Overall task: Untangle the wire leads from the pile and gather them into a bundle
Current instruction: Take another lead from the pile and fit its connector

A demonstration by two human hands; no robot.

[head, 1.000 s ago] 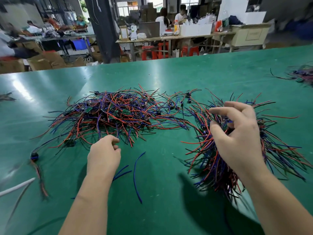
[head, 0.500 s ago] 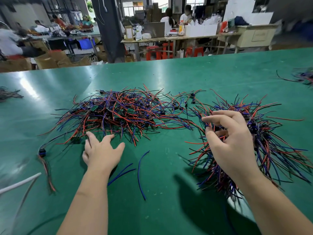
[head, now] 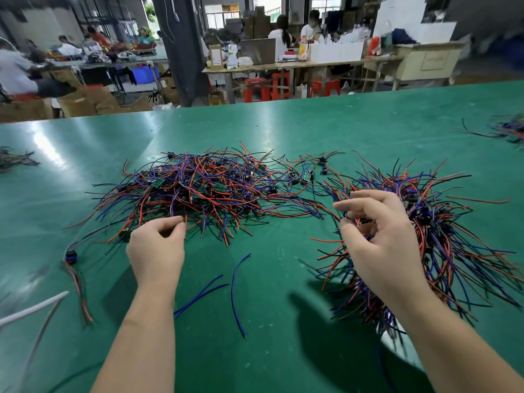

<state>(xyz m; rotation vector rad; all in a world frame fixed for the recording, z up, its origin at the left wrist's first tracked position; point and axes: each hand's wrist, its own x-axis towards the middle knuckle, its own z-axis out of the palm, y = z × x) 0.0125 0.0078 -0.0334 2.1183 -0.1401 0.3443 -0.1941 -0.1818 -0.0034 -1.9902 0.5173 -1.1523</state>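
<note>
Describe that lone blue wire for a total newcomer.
On the green table, look in the gap between the left hand and the bundle held by the right hand, nearer than the tangled pile. The blue wire lies alone in one long curve; its blue neighbours lie paired, slanting.

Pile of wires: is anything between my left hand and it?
Nothing visible. The left hand is at the pile's near edge, among its outer leads. Loose blue wires lie nearer you, out of the path. The right hand holds the bundle aside.
</note>
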